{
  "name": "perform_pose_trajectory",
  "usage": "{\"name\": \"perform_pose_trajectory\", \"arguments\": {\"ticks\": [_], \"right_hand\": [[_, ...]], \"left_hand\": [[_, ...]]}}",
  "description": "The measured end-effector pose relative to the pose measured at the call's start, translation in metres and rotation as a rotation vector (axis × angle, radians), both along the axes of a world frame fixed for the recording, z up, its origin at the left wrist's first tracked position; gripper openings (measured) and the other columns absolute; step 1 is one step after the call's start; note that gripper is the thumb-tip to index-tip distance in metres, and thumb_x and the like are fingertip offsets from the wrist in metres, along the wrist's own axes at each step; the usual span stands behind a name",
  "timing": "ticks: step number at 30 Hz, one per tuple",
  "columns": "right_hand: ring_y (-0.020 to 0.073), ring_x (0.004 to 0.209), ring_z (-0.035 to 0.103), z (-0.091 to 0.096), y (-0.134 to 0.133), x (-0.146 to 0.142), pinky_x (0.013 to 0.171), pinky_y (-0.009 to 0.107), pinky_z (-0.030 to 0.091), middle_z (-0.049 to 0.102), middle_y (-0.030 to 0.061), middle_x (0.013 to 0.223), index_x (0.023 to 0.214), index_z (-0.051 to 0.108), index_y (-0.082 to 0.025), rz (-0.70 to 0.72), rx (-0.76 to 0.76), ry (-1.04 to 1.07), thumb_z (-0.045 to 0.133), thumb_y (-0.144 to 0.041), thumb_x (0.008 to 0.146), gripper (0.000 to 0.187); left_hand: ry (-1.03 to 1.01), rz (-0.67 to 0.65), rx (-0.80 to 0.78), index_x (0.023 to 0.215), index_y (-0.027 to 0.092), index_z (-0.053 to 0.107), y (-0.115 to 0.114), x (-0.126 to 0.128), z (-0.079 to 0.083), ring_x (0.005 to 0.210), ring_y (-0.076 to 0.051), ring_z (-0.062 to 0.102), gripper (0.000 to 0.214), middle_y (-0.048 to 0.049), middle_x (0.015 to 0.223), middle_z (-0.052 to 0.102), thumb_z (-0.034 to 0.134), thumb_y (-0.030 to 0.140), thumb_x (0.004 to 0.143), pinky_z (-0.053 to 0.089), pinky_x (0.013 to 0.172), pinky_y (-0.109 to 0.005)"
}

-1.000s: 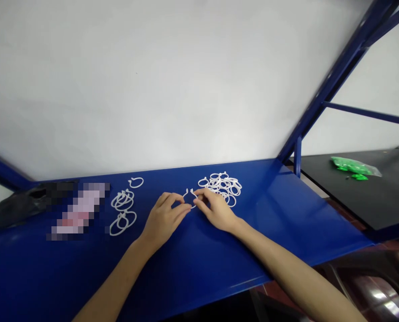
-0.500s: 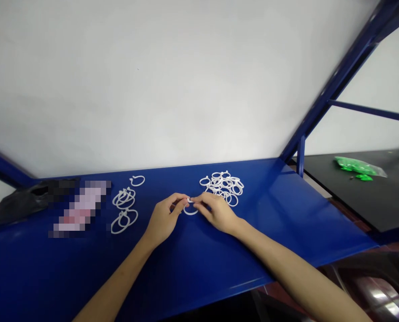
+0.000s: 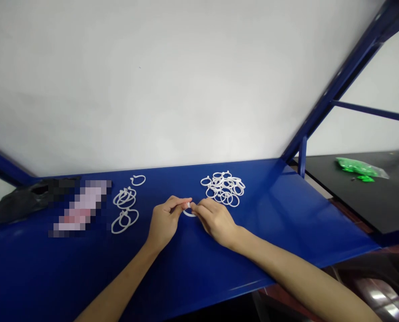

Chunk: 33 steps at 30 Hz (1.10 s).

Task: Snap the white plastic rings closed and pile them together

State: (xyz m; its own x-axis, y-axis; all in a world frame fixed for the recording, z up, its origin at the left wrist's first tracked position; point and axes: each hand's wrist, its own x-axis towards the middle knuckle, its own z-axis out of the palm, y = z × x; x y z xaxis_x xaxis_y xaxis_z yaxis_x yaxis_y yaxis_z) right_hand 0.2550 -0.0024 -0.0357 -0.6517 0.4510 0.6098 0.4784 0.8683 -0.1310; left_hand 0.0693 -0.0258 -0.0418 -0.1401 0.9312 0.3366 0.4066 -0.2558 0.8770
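Note:
Both hands meet over the middle of the blue table, pinching a white plastic shower curtain ring (image 3: 189,213). My left hand (image 3: 165,220) is closed, its thumb and forefinger on the ring's top end. From the other side, the closed fingers of my right hand (image 3: 217,222) press at the same spot. The ring's lower curve shows below the fingertips; its clasp is mostly covered. Just beyond my right hand lies a pile of white rings (image 3: 224,185). A smaller group of rings (image 3: 124,197) lies left of my left hand, with a single ring (image 3: 138,180) behind it.
A black plastic bag (image 3: 14,203) and a blurred-out pink item (image 3: 85,205) are on the left of the blue table (image 3: 199,277). A blue metal frame (image 3: 320,112) slants up on the right. Beyond it, a green-filled clear bag (image 3: 360,167) sits on a black table (image 3: 350,201).
My fingertips have drawn closer together over the ring, and the fingers of my right hand are more curled. Less of the ring shows now. The piles have not changed.

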Motion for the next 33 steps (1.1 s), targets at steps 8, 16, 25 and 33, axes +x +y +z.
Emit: {"name": "perform_pose_trajectory", "arguments": {"ticks": [8, 16, 25, 33], "right_hand": [[0.0176, 0.069, 0.050, -0.008, 0.003, 0.001, 0.061, 0.030, 0.040, 0.062, 0.0066, 0.081, 0.113, 0.062, -0.013, -0.013, 0.147, -0.041, 0.034, -0.013, 0.105, 0.029], [0.0198, 0.071, 0.051, -0.007, 0.002, 0.002, 0.061, 0.032, 0.041, 0.060, 0.0072, 0.080, 0.115, 0.061, -0.012, 0.006, 0.154, -0.073, 0.036, -0.012, 0.104, 0.028], [0.0208, 0.072, 0.051, -0.011, 0.006, -0.003, 0.063, 0.033, 0.044, 0.062, 0.0087, 0.082, 0.112, 0.063, -0.012, -0.079, 0.188, -0.136, 0.036, -0.010, 0.103, 0.028], [0.0195, 0.083, 0.061, -0.007, 0.018, -0.008, 0.076, 0.033, 0.052, 0.065, 0.0085, 0.094, 0.120, 0.059, -0.019, -0.098, -0.094, 0.163, 0.044, -0.023, 0.104, 0.022]], "left_hand": [[-0.037, -0.054, -0.019, 0.089, 0.026, 0.079, 0.003, 0.000, -0.001, 0.071, -0.015, 0.067, 0.022, 0.0000, 0.078, 0.074, 0.063, 0.041, 0.085, 0.053, 0.070, -0.027], [-0.006, -0.057, -0.015, 0.091, 0.026, 0.080, 0.001, 0.003, -0.002, 0.074, -0.017, 0.070, 0.023, -0.0011, 0.081, 0.077, 0.063, 0.041, 0.086, 0.056, 0.073, -0.028], [0.006, -0.006, -0.016, 0.094, 0.026, 0.079, 0.003, 0.008, -0.004, 0.080, -0.019, 0.073, 0.026, -0.0033, 0.091, 0.079, 0.062, 0.045, 0.087, 0.058, 0.078, -0.030], [-0.209, -0.014, -0.089, 0.107, 0.022, 0.076, 0.010, 0.007, -0.004, 0.098, -0.024, 0.073, 0.038, -0.0076, 0.109, 0.078, 0.069, 0.049, 0.082, 0.058, 0.091, -0.038]]}}
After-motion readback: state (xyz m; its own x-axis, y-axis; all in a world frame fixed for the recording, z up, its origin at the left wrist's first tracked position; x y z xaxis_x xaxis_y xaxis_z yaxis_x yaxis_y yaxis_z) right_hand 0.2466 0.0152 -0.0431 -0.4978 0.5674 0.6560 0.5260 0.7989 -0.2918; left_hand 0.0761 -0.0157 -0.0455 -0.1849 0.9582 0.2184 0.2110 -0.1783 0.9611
